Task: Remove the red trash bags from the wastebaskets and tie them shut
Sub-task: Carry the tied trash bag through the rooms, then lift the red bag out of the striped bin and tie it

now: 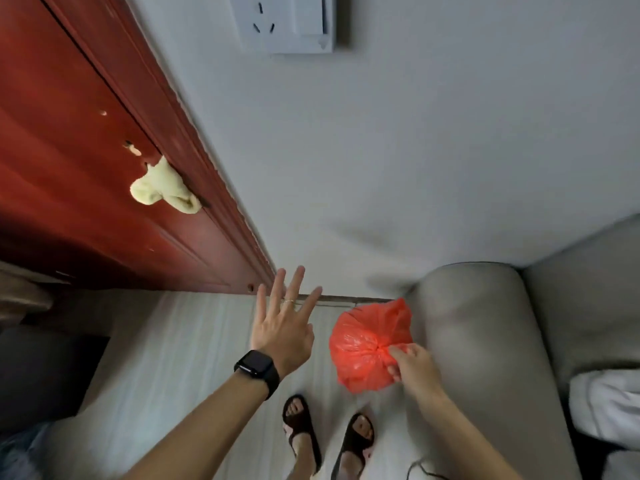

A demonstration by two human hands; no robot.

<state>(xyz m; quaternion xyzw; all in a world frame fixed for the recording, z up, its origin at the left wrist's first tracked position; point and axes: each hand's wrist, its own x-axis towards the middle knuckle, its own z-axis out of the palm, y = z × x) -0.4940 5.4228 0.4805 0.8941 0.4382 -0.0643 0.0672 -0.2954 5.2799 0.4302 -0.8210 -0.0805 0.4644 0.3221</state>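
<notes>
**Head view: red bag held at its gathered neck, left hand spread wide**

The right hand (412,367) pinched the red trash bag (363,344) at its bunched neck, thumb and fingers curled around the twist of plastic. The bag hung full and rounded above the pale floor (173,358), just beside the rounded arm of the grey sofa (485,341). Whether the neck was actually knotted could not be told, since the hand covered part of it.

The left hand (282,332) held nothing. Its fingers were straight and fanned apart, palm down, raised in the air to the left of the bag and apart from it. A thin ring (290,301) showed on one finger, and a black watch (257,370) sat on the wrist.

Below the hands, two feet in dark sandals (301,427) stood on the floor. A red wooden door (69,168) filled the left side, with a pale yellow cloth (164,187) wrapped around its handle. The white wall (415,150) behind the sofa carried a white socket plate (284,22) near the top edge. Something white and soft (606,407) lay on the sofa seat at far right.
</notes>
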